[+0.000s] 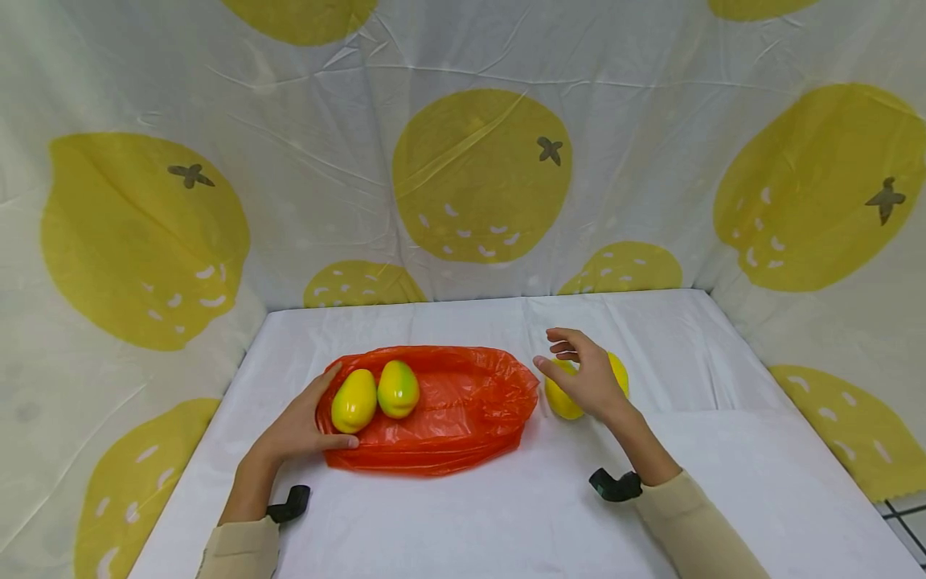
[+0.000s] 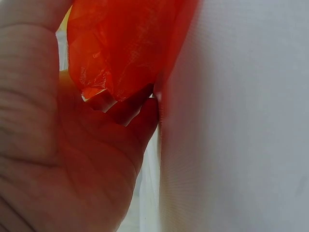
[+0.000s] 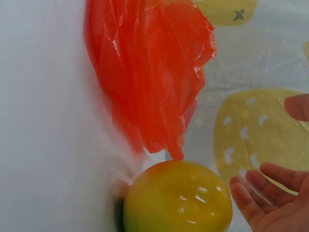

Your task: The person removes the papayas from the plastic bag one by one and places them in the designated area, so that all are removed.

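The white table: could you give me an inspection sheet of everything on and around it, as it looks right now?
Surface: white table, cloth-covered, with light creases.
Job's things: red bag lying open, two yellow fruits in its left end, as the head view shows it; more fruit to the right, partly hidden, count unclear.
Clutter: nothing seen.
Hands: left hand holds the bag's left end; right hand is open by the partly hidden fruit, contact unclear. Black pieces sit at both wrists.
Cables: nothing seen.
Surroundings: pale curtain with yellow fruit print; tiled floor at lower right.
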The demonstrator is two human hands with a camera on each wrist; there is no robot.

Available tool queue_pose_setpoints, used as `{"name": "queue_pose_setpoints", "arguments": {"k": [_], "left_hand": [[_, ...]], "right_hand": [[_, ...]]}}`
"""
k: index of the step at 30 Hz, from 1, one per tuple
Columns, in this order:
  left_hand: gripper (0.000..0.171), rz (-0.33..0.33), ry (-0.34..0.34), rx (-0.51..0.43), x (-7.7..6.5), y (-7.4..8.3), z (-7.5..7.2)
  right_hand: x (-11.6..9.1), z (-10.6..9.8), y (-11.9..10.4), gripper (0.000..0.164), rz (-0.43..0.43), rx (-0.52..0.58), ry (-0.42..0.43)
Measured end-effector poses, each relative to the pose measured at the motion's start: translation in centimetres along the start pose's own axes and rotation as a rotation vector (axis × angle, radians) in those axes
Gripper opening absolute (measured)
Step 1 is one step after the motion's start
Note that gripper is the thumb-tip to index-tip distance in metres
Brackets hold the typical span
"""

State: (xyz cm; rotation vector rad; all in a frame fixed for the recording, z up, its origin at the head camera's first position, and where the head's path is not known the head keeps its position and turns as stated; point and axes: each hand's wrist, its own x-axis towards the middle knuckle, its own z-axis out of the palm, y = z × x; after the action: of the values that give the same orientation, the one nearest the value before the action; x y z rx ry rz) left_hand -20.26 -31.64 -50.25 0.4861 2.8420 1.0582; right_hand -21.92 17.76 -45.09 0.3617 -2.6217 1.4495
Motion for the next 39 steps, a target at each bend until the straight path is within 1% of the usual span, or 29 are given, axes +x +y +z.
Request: {"name": "queue_pose_setpoints", "arguments": {"k": [5, 10, 18, 21, 26, 31, 39], "left_hand": [[0.131, -0.011, -0.001, -0.004, 0.0, 0.1, 0.0], [0.13, -0.008, 0.0, -0.012, 0.0, 0.1, 0.0], [0.131, -0.016, -0.001, -0.006, 0.1, 0.1, 0.1], [0.131, -0.021, -0.003, -0.003, 0.0, 0.1, 0.2], [0.131, -0.031, -0.001, -0.002, -0.1, 0.2, 0.1], [0.131, -0.029, -0.002, 0.004, -0.1, 0.3, 0.2], [0.131, -0.029, 0.001, 0.008, -0.2, 0.2, 0.1]], "right_hand": [[0.2, 0.9, -0.6, 0.063, 0.001, 0.001, -0.02], [0.5, 1.5, -1.2, 0.061, -0.004, 0.019, -0.031], [0.8, 2.6, -1.9, 0.056, -0.018, 0.09, -0.063], [0.9, 3.0, -2.2, 0.055, -0.001, 0.115, -0.083], [1.1, 4.0, -2.8, 0.057, 0.02, 0.145, -0.119], [1.4, 5.1, -3.1, 0.056, 0.023, 0.174, -0.133], [1.8, 6.9, -3.6, 0.055, -0.008, 0.177, -0.148]]}}
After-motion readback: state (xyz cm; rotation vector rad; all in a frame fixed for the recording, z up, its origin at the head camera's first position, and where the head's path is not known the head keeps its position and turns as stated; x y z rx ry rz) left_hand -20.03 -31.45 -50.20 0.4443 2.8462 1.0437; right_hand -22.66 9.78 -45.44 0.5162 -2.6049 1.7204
